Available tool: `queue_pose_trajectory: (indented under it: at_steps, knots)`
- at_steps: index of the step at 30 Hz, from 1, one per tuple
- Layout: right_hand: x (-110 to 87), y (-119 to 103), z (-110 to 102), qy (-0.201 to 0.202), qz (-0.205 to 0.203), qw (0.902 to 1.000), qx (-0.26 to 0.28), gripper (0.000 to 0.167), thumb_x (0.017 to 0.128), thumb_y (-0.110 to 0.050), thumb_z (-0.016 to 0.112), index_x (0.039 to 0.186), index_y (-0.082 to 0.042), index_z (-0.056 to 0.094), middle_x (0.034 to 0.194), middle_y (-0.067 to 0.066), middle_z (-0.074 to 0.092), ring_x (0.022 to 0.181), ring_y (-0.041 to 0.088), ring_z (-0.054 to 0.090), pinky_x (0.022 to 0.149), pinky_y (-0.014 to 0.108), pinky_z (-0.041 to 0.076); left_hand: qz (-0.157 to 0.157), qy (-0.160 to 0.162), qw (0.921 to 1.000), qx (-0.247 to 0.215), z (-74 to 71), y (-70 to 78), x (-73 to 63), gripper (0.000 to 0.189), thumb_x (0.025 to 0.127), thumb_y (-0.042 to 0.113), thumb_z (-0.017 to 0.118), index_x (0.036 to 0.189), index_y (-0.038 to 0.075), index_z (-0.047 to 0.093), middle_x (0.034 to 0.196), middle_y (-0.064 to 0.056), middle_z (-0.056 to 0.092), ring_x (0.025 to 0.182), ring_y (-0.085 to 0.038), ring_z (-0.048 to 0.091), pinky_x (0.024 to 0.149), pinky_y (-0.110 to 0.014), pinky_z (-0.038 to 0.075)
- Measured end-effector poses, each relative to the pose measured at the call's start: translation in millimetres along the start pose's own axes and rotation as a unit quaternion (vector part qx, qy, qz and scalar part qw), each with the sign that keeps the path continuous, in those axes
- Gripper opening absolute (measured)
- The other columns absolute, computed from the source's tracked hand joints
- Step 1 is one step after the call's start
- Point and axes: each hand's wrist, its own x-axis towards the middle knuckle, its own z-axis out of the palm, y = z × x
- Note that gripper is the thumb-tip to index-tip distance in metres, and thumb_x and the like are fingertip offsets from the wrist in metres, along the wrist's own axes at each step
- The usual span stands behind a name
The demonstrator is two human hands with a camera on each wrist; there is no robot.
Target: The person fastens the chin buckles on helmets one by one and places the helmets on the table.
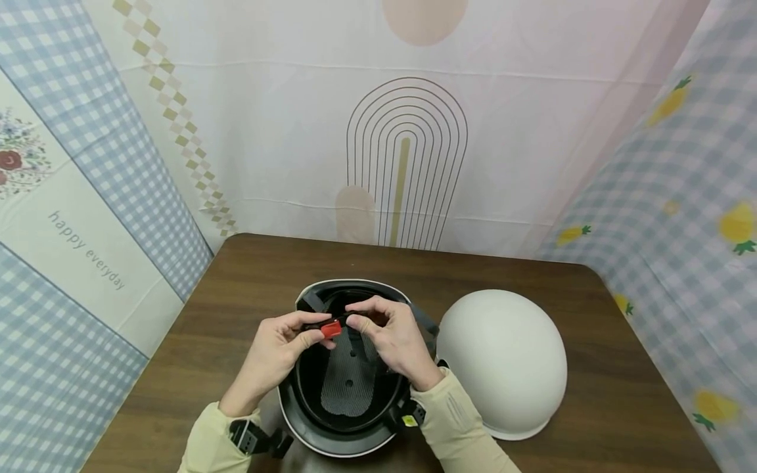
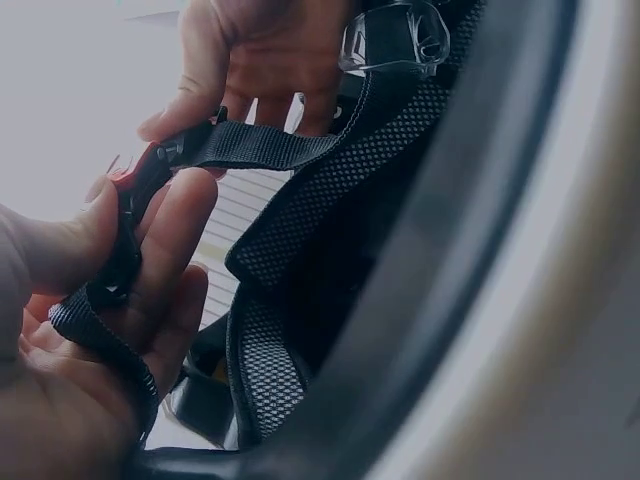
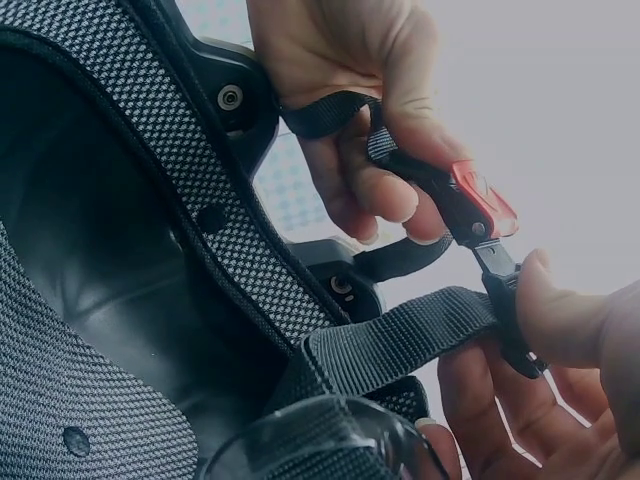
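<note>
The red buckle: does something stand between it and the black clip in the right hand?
Nothing visible: the left hand holds the red buckle, the right hand the black clip, whose metal tongue meets it.

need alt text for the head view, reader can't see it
A person's left hand and right hand hold a red-tabbed buckle over an upturned helmet on a brown table. Beside the helmet, on the right, sits a white dome.
</note>
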Motion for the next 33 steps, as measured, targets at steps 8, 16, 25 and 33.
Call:
queue_pose_trajectory:
  at_steps: [8,16,25,33]
  knots:
    - [-0.1,-0.5,1.6,0.001,0.003,1.0000,-0.007,0.020,0.088,-0.010,0.070,0.107,-0.007,0.074,0.083,0.006,0.068,0.064,0.016,0.052,0.056,0.022,0.040,0.000,0.003,1.0000,0.002,-0.5,-0.3,0.1,0.026,0.091,0.001,0.064,0.117,-0.003,0.067,0.080,-0.012,0.072,0.084,-0.024,0.070,0.080,-0.026,0.053]
    - [0.2,-0.2,5.9,-0.009,0.010,0.9999,0.004,0.022,0.088,-0.011,0.070,0.109,-0.002,0.073,0.088,0.007,0.070,0.073,0.033,0.060,0.059,0.021,0.042,-0.001,0.000,0.9999,0.014,2.1,-0.1,1.8,0.026,0.091,0.002,0.064,0.116,-0.002,0.068,0.080,-0.013,0.073,0.088,-0.021,0.070,0.080,-0.023,0.052]
    - [0.7,2.4,7.0,-0.013,0.011,0.9999,0.004,0.023,0.088,-0.010,0.070,0.109,-0.002,0.072,0.090,0.007,0.070,0.075,0.026,0.062,0.062,0.022,0.047,-0.025,0.002,0.9995,0.019,1.7,-0.6,0.8,0.026,0.092,0.006,0.065,0.117,0.000,0.068,0.080,-0.012,0.073,0.092,-0.016,0.068,0.078,-0.021,0.050]
    - [0.1,1.6,5.5,-0.016,0.018,0.9997,0.000,0.023,0.089,-0.011,0.069,0.110,-0.002,0.072,0.092,0.008,0.071,0.077,0.039,0.062,0.060,0.021,0.044,-0.023,0.003,0.9994,0.024,3.6,0.3,1.0,0.026,0.091,0.006,0.066,0.117,0.001,0.069,0.081,-0.011,0.073,0.073,-0.011,0.065,0.062,-0.017,0.043]
